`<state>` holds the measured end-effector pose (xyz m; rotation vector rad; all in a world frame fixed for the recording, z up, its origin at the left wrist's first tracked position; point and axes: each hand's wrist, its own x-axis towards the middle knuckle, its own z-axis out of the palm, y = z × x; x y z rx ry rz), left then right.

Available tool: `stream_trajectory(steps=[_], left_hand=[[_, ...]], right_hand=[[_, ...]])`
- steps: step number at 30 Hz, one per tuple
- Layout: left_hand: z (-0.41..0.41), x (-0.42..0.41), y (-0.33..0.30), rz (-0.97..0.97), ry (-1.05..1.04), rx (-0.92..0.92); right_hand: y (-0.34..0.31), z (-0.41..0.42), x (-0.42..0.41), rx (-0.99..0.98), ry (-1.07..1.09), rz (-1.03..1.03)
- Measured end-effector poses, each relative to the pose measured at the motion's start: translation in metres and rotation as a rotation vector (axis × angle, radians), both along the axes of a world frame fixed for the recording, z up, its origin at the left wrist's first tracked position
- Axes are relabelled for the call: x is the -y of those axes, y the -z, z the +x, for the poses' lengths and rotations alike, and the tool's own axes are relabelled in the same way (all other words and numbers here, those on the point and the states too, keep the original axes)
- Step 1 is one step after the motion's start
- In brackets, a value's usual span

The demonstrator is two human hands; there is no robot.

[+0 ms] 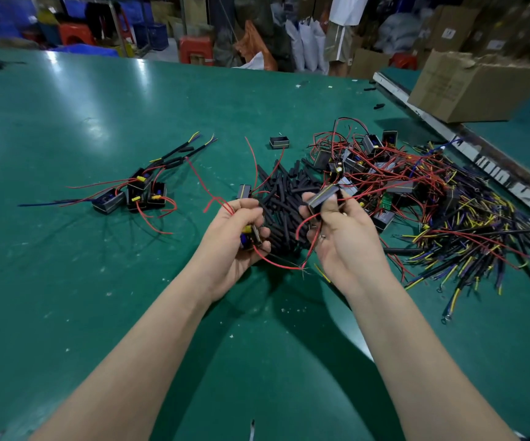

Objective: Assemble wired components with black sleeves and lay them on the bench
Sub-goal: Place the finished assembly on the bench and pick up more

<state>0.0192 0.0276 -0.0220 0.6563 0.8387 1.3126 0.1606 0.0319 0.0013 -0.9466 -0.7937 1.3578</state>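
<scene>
1. both forearms are bare up to the bottom edge of the view; no sleeve shows on either.
2. left hand point(236, 237): bare, no glove.
3. right hand point(341, 237): bare, no glove, with a small ring point(322, 237) on one finger.

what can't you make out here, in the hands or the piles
- Head view: the part in the left hand is mostly covered by curled fingers; only yellow and blue bits show.
- Whether a sleeve is on any wire in the right hand: hidden by its grip.
- The tangled pile of components: too overlapped to count.
- Print on the cardboard box: blurred.
</scene>
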Motion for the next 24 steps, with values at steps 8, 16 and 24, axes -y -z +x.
stream_trajectory(steps=[8,16,24], left_hand=[[0.003,0.000,0.006,0.089,0.000,-0.038],[0.003,-0.003,0.004,0.051,-0.042,0.142],[0.000,-0.002,0.009,0.121,-0.017,-0.034]], right_hand=[[0.003,0.002,-0.003,-0.053,0.042,-0.066],[0.003,0.006,-0.006,-0.270,-0.011,-0.128],[0.001,-0.003,-0.002,-0.197,-0.047,-0.072]])
